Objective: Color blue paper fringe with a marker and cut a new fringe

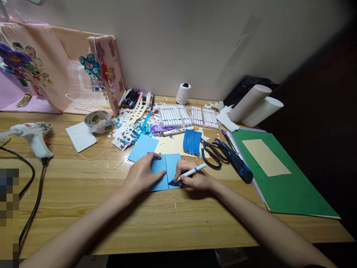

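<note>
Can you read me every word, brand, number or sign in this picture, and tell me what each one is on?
No text is readable.
Tape roll: green printed marks, too small and blurred to read.
Loose marker near the marker sets: possible print on its barrel, too small to read.
White marker in the right hand: a blue band, no legible words.

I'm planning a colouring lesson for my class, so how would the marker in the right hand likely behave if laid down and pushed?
The marker would probably roll, since its barrel looks round. It is likely light, being slim and held in the right hand's fingers. Its smooth surface may feel slightly slippery.
</note>
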Tool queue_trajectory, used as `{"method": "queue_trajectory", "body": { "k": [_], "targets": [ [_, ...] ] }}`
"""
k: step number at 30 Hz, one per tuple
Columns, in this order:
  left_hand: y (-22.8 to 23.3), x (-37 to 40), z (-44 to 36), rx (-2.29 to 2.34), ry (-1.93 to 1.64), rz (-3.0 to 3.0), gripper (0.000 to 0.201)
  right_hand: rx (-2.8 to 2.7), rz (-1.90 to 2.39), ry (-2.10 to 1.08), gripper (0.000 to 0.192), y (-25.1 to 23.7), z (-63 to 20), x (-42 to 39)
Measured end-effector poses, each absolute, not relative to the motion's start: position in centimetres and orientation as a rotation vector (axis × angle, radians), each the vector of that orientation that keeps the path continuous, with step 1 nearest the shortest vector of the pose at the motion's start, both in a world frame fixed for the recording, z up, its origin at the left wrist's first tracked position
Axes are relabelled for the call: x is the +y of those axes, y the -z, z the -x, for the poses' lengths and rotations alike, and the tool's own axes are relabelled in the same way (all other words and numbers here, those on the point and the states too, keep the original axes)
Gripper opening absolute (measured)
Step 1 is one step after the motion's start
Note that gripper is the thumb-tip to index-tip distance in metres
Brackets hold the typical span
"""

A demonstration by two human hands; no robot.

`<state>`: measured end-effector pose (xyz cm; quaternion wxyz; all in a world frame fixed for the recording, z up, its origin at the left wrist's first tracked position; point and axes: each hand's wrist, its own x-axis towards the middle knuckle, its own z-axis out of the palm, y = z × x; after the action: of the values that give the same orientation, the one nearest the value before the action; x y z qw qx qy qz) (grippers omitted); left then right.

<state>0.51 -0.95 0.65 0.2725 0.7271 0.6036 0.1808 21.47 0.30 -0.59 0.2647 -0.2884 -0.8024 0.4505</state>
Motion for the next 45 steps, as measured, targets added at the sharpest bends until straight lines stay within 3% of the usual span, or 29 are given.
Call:
{"method": "queue_trajectory", "body": {
  "k": [6, 11, 19, 29, 45],
  "targets": [
    [-0.6, -0.9, -0.4, 1.607, -0.509, -1.913, 0.041, -2.031, 0.910, -1.220, 0.013, 1.1, -21.7, 0.3],
    [-1.1, 0.4, 1.0, 1.545, -0.742, -1.714, 0.032, -1.736, 0.964, -1.228, 0.020, 1.3, -21.9, 0.3],
    [-2.7, 1.5, 2.4, 1.552, -0.988, -1.462, 0.031, -2.282, 0.889, -0.631, 0.017, 0.6, -23.5, 1.3],
    [-2.3, 0.0, 1.1, 1.477, -0.619, -1.694, 0.017, -2.478, 0.774, -0.450, 0.017, 0.9, -23.4, 1.3],
    [-1.9, 0.1, 1.5, 1.617, -0.339, -1.741, 0.024, -2.486, 0.797, -0.336, 0.017, 1.4, -23.5, 1.4]
  ]
}}
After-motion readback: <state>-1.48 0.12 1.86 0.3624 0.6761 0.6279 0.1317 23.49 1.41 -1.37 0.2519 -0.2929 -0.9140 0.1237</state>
